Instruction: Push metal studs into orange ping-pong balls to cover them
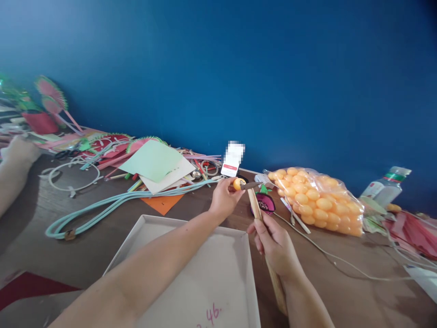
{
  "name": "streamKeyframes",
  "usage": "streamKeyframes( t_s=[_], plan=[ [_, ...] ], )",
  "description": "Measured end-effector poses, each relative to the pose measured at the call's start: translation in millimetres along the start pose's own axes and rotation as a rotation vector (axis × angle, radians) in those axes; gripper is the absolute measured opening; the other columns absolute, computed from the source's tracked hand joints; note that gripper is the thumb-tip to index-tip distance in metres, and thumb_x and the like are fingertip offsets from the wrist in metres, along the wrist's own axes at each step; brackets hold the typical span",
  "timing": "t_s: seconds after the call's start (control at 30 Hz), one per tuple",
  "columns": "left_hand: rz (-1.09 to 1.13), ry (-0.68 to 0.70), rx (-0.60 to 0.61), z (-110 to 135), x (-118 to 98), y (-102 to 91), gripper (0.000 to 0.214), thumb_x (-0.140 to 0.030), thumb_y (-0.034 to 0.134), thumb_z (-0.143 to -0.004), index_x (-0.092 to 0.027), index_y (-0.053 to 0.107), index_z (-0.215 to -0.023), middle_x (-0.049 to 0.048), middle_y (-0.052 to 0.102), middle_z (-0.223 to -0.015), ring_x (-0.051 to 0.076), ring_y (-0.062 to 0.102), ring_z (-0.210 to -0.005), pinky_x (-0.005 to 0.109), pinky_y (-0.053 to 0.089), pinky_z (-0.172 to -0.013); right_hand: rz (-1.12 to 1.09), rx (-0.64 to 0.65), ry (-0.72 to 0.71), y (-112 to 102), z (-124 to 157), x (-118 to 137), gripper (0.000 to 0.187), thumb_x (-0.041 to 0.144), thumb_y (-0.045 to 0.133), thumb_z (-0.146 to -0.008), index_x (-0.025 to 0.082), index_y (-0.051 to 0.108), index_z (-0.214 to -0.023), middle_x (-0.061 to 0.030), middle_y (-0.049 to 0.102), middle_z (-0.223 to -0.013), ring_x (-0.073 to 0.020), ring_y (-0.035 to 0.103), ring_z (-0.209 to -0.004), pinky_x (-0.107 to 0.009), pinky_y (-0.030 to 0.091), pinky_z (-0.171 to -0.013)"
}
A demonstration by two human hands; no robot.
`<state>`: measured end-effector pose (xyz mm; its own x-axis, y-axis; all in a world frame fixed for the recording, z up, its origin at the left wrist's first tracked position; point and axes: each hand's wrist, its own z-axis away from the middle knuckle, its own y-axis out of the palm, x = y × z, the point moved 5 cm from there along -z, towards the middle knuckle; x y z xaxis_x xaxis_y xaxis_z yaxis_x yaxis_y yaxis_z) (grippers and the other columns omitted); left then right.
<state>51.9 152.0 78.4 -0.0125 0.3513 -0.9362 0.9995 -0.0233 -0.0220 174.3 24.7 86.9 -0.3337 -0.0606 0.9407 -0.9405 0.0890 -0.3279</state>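
Note:
My left hand [225,199] is closed round a small orange plastic ball [237,183], holding it up above the far edge of a shallow white box lid [201,273]. In my right hand [273,237] is a hammer [255,207], gripped partway along its pale wooden handle. Its dark, narrow metal head meets or nearly meets the ball's right side; I cannot tell if they touch. A small purple pouch [268,203] sits just behind the hammer.
Right of my hands lies a clear bag of orange balls [317,198], with a plastic bottle [385,187] beyond it. A phone [232,159] leans near the blue wall. Leftward are pale blue tubes [112,202], green paper [155,159] and another person's hand [22,150].

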Motion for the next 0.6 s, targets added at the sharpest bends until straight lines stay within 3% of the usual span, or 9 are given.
streamKeyframes(
  t_s=[0.2, 0.43, 0.6],
  plan=[
    [-0.022, 0.000, -0.012, 0, 0, -0.8, 0.036, -0.021, 0.070, -0.070, -0.018, 0.063, -0.105, 0.0092, 0.060, -0.105, 0.013, 0.062, -0.074, 0.029, 0.053, -0.074, -0.052, -0.010, 0.007, -1, -1, 1, 0.030, 0.045, 0.046, -0.091, 0.019, 0.054, -0.104, -0.0029, 0.062, -0.081, -0.0062, 0.043, -0.042, -0.019, 0.033, -0.037],
    [0.043, -0.137, -0.062, -7, 16, -5.4, 0.035, -0.023, 0.069, -0.071, -0.016, 0.062, -0.105, 0.0089, 0.065, -0.101, 0.014, 0.063, -0.077, 0.028, 0.052, -0.074, -0.007, -0.032, 0.041, -6, -7, -6, 0.039, 0.048, 0.045, -0.089, 0.020, 0.053, -0.115, -0.0026, 0.063, -0.080, -0.0078, 0.044, -0.042, -0.020, 0.034, -0.036],
    [0.137, -0.237, -0.212, -12, 22, -17.1, 0.034, -0.023, 0.066, -0.073, -0.014, 0.059, -0.105, 0.0080, 0.066, -0.097, 0.013, 0.063, -0.075, 0.028, 0.052, -0.071, 0.271, -0.016, 0.082, -5, -13, -17, 0.045, 0.043, 0.042, -0.090, 0.021, 0.051, -0.128, -0.0037, 0.066, -0.081, -0.0153, 0.058, -0.054, -0.026, 0.046, -0.050]
  ],
)
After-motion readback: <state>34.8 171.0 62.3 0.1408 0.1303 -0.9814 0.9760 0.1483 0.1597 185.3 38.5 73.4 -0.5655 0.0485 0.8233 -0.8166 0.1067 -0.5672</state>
